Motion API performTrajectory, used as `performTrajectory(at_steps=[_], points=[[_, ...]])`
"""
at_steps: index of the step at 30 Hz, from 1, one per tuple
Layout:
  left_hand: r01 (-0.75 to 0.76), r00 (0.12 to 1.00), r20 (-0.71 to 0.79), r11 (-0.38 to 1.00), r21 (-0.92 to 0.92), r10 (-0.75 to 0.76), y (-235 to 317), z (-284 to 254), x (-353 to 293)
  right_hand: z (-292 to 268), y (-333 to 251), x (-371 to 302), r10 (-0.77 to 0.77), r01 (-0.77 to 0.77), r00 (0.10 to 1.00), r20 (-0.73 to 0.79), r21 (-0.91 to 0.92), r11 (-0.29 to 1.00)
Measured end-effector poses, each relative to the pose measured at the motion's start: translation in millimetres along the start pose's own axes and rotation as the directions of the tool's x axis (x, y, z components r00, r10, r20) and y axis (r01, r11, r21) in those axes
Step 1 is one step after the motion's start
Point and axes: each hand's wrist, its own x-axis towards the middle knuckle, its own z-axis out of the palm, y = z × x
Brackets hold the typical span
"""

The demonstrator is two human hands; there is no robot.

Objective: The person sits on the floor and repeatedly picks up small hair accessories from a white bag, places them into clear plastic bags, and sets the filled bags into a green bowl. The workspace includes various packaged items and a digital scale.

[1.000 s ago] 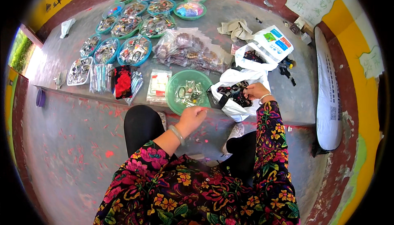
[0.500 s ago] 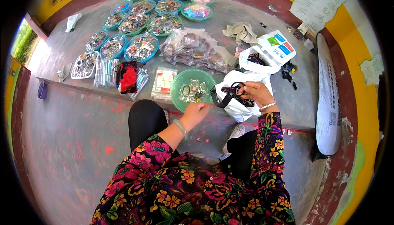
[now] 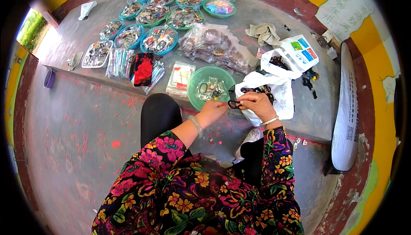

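Concrete ledge (image 3: 77, 38) | black loop (image 3: 234, 104) pinched between left hand (image 3: 212, 110) and right hand (image 3: 255, 103)

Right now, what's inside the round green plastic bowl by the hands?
The round green plastic bowl holds a few clear packets with small dark ring-shaped items. What lies under them is hidden. The left hand covers part of its near rim.

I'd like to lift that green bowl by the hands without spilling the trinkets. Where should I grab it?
Take the green bowl by its bare left rim, coming from the left and above with your fingers. It sits upright and open-topped; the left hand and right hand crowd its near-right side, beside the white bag.
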Motion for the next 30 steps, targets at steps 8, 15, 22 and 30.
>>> performTrajectory(at_steps=[8, 15, 22, 30], points=[[-0.121, 0.984, -0.072, 0.899, 0.421, 0.166, 20.8, 3.8, -12.3, 2.8, 4.6, 3.3, -0.322, 0.35, 0.936, 0.142, -0.464, 0.814], [-0.164, 0.982, -0.005, 0.876, 0.453, 0.187, 31.7, 8.3, -19.2, 8.2, 7.8, 2.6, -0.334, 0.373, 0.926, 0.175, -0.561, 0.739], [-0.159, 0.987, 0.07, 0.878, 0.451, 0.143, 38.2, 8.2, -20.7, 19.5, 17.7, 3.8, -0.357, 0.38, 0.919, 0.166, -0.609, 0.696], [-0.088, 0.993, 0.098, 0.948, 0.307, 0.06, 17.6, 2.8, -7.1, 8.6, 9.6, 3.4, -0.316, 0.259, 0.949, 0.005, -0.587, 0.767]])
